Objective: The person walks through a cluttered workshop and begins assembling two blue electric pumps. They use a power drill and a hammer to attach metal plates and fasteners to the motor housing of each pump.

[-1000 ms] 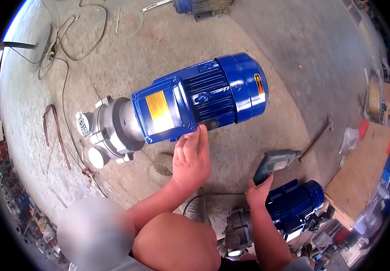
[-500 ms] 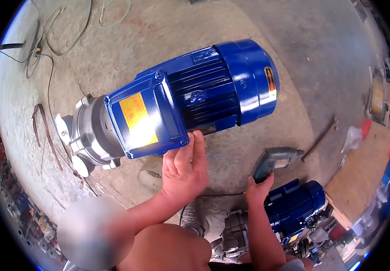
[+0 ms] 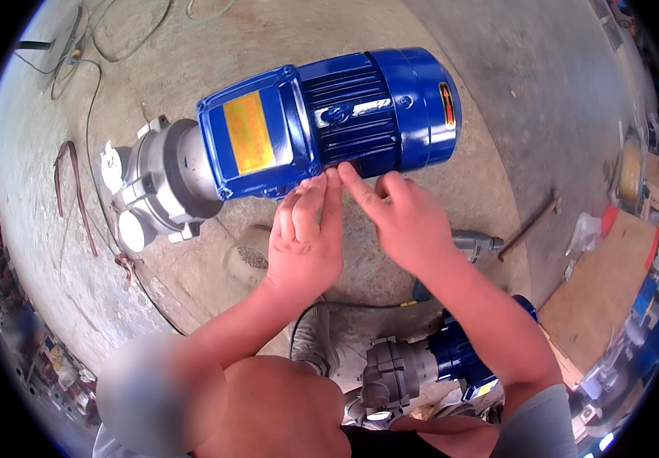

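A blue electric motor (image 3: pixel 352 107) with a grey metal pump end (image 3: pixel 163 179) lies across the middle on the floor. Its square terminal box cover (image 3: pixel 290 130) carries a yellow-orange label. My left hand (image 3: pixel 305 237) has its fingers pressed together against the motor's near side, beside the box corner; what they pinch is hidden. Close by, my right hand (image 3: pixel 413 221) rests its stretched index fingertip on the same spot, the other fingers curled apart from it, with nothing seen in them. A grey power drill (image 3: pixel 476 243) lies beyond my right forearm, partly covered by it.
A second blue motor (image 3: pixel 459 347) with a grey pump end stands by my right arm. The drill's cable (image 3: pixel 360 307) runs past my shoe (image 3: pixel 314 340). A hammer-like tool (image 3: pixel 529 225) and a wooden board (image 3: pixel 600 290) lie at the right, a dark strap (image 3: pixel 77 191) at the left.
My right hand has let go of the drill and come up to the motor beside my left hand. The left hand stays at the motor's near side. The view has shifted slightly.
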The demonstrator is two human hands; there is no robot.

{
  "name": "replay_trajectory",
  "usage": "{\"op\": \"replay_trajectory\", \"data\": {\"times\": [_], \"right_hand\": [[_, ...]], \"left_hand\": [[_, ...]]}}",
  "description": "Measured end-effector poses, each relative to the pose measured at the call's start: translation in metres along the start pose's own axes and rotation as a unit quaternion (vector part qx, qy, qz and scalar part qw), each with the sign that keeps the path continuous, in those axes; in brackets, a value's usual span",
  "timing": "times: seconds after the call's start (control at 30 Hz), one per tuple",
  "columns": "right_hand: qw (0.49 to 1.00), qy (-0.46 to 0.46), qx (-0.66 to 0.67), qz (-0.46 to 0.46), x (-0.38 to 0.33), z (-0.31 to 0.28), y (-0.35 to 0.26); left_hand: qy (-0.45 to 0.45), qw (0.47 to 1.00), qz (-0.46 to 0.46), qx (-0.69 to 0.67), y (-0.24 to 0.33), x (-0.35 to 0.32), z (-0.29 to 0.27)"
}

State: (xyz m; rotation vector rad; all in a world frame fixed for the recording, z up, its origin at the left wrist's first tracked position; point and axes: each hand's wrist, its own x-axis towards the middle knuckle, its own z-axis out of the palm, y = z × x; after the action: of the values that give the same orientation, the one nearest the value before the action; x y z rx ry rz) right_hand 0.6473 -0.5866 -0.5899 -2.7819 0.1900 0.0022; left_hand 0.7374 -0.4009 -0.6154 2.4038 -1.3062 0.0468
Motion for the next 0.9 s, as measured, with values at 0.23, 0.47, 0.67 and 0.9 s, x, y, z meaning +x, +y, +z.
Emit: {"op": "replay_trajectory", "data": {"times": [0.23, 0.47, 0.67, 0.9], "right_hand": [[0.998, 0.041, -0.033, -0.017, -0.026, 0.006, -0.003], [0.999, 0.026, -0.019, -0.004, -0.036, 0.023, -0.010], [0.999, -0.027, 0.039, 0.027, -0.067, 0.019, -0.025], [0.989, -0.137, 0.030, -0.041, -0.078, 0.050, -0.049]], "left_hand": [[0.015, 0.999, 0.001, 0.044, 0.003, -0.001, -0.003], [-0.038, 0.999, -0.018, 0.019, 0.012, -0.001, -0.018], [-0.056, 0.998, -0.020, 0.026, 0.009, -0.006, -0.027], [-0.092, 0.995, -0.023, 0.039, 0.014, -0.001, -0.034]]}}
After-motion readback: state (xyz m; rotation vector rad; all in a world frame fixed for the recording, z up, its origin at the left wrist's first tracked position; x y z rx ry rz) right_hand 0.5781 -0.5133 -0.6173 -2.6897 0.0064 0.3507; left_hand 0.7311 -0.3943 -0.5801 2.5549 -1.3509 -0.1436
